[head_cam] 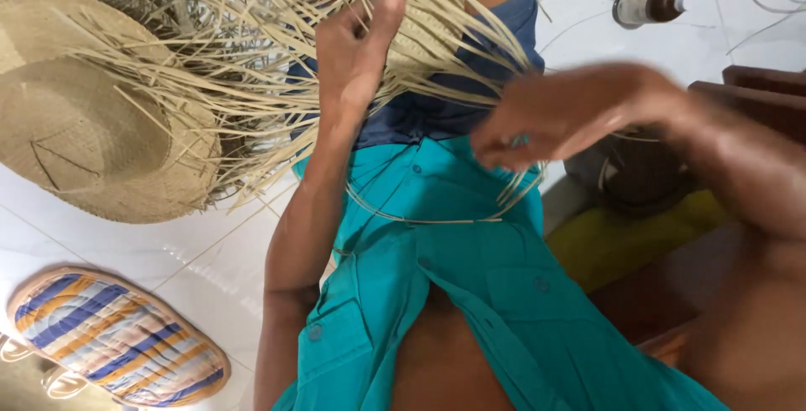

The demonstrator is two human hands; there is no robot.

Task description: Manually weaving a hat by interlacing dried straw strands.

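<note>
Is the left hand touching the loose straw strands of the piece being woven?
Touching: the head view shows the left hand pressed among the straw strands, which cross its fingers.

A single head-worn view is given, aimed steeply down and held close over the lap, with white floor tiles seen beyond.

Woven hat lies on the floor at left, loose straw strands spreading right from it across the lap. Sandal lies below the hat. Bottle lies on the floor at upper right, above a wooden seat.
</note>
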